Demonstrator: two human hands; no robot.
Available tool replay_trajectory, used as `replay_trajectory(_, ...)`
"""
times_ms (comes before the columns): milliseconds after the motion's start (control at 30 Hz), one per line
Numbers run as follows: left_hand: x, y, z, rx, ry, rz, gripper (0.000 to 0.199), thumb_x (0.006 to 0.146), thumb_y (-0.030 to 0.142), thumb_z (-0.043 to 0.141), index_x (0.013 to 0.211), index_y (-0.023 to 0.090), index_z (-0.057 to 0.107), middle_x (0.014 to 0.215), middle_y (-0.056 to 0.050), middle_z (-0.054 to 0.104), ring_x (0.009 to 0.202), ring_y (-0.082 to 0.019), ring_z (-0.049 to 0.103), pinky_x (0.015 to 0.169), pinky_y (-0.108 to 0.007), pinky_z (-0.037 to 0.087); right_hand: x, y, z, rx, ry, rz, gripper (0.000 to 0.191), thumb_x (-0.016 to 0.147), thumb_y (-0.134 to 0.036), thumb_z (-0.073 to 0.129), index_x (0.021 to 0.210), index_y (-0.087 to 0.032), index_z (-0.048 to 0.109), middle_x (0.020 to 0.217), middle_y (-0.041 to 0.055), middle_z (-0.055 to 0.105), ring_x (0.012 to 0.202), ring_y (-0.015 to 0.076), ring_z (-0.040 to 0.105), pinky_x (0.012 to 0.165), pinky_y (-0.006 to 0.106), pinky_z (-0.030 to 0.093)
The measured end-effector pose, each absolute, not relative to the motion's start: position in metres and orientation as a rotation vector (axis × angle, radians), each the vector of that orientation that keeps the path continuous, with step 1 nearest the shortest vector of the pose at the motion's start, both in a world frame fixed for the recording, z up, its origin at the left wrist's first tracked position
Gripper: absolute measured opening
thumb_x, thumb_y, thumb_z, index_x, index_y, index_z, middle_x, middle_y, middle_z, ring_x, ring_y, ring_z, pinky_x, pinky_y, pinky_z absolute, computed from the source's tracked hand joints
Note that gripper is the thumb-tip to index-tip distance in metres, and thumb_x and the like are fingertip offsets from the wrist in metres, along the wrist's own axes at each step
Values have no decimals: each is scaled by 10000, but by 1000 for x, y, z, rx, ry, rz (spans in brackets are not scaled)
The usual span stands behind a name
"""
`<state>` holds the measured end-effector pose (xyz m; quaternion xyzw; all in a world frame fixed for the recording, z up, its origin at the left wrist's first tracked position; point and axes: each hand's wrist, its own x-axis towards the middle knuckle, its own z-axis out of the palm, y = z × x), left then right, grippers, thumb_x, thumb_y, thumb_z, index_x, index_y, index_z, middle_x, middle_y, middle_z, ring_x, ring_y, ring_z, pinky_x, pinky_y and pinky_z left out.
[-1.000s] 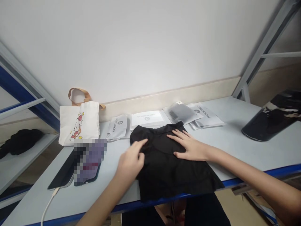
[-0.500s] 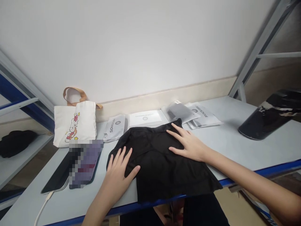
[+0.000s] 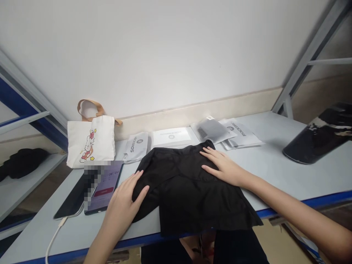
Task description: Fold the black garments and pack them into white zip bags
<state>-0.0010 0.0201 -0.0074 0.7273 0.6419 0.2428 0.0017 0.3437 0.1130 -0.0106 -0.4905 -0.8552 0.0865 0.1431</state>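
A black cloth piece (image 3: 187, 194), thin and partly folded, lies spread on the grey table with its near edge reaching the table's front. My left hand (image 3: 125, 196) rests at the cloth's left edge, fingers extended and thumb apart. On the upper right part of the cloth, my right hand (image 3: 222, 165) lies flat with its fingers stretched out. Neither hand grips the fabric. What kind of garment or cover the cloth is, I cannot tell.
Translucent packets (image 3: 136, 147) and a white printed packet (image 3: 172, 136) line the back. A white tote bag (image 3: 92, 141) stands at left behind two phones, one with a lit screen (image 3: 106, 190) and one cabled (image 3: 71, 198). At right is a dark cylindrical container (image 3: 310, 143).
My left hand has slid left and down to the cloth's edge. My right hand stays almost in place on the cloth. The view has shifted slightly.
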Motion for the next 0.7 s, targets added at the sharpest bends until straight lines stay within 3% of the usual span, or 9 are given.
replay_trajectory(133, -46, 15, 7, 2012, 2510, 894, 591, 834, 565, 443, 1328, 240, 428, 1313, -70, 530, 1209, -310, 474, 1000, -462, 391, 342, 113, -12, -1427, -2452, 291, 661, 891, -600, 297, 1392, -178, 382, 1500, 84, 288, 1395, 254, 180, 1133, 446, 201)
replay_trajectory(233, -110, 22, 13, 1554, 2915, 658, 959, 706, 693, 503, 1429, 119, 245, 1372, -177, 448, 1238, -469, 377, 939, -584, 382, 341, 113, -11, -1419, -2450, 272, 659, 888, -598, 303, 1386, -176, 393, 1491, 88, 308, 1392, 260, 186, 1133, 446, 199)
replay_trajectory(300, -150, 33, 7, 1463, 2799, 471, 1043, 690, 706, 498, 1448, 74, 162, 1376, -209, 431, 1225, -458, 408, 959, -557, 375, 341, 113, -12, -1426, -2458, 261, 668, 888, -601, 297, 1390, -170, 387, 1493, 92, 303, 1394, 260, 180, 1133, 446, 196)
replay_trajectory(433, -191, 54, -17, 1461, 2653, 423, 1063, 674, 713, 504, 1450, 77, 152, 1279, -208, 533, 1187, -403, 486, 971, -487, 391, 342, 115, -13, -1439, -2470, 259, 675, 888, -606, 287, 1396, -171, 377, 1499, 92, 289, 1395, 253, 179, 1133, 443, 196)
replay_trajectory(700, -159, 49, -6, 1492, 2848, 415, 989, 669, 712, 492, 1443, 179, 181, 1290, -146, 543, 1165, -478, 454, 856, -540, 438, 342, 115, -13, -1440, -2479, 240, 665, 892, -601, 279, 1393, -176, 384, 1498, 94, 290, 1394, 253, 183, 1127, 450, 208)
